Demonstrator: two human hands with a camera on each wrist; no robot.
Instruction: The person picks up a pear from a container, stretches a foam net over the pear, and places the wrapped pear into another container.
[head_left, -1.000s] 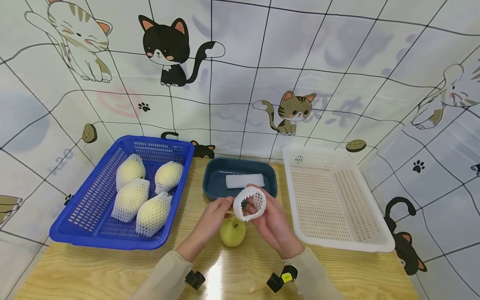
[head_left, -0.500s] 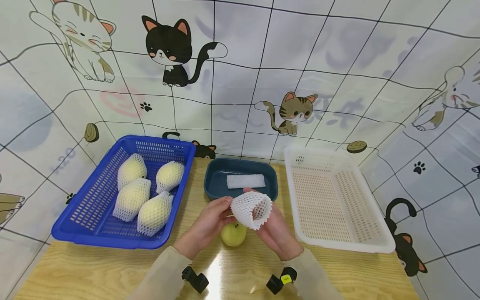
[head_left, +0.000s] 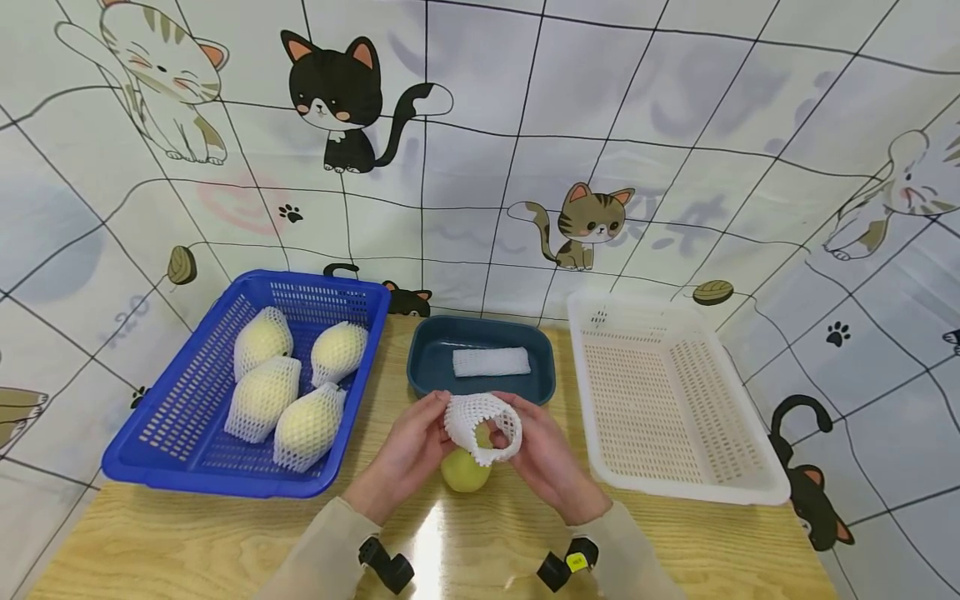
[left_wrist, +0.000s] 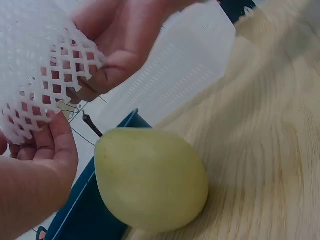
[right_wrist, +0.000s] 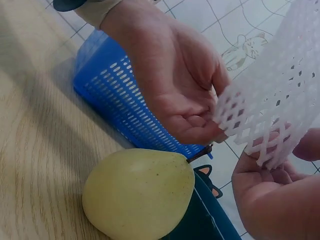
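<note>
A white foam fruit net (head_left: 467,418) is stretched between both hands, its round mouth spread and tilted toward the head camera. My left hand (head_left: 408,450) grips the net's left side, and my right hand (head_left: 546,454) holds its right rim with curled fingers. Below the net a yellow-green pear (head_left: 465,472) stands on the wooden table, stem up, partly covered by the net in the head view. Both wrist views show the bare pear whole, with the net's lattice edge (left_wrist: 55,85) pinched by fingers above it.
A blue basket (head_left: 217,492) with several net-wrapped pears (head_left: 262,400) stands at left. Behind the hands, a dark teal tray (head_left: 435,333) holds a flat folded foam net (head_left: 491,362). At right is a white plastic basket (head_left: 675,492). A cat-patterned cloth backs the wooden table (head_left: 465,558).
The net's mouth has turned and dropped lower, closer over the pear, and it is held wider between both hands. My right hand has shifted its grip along the rim. The pear stays put.
</note>
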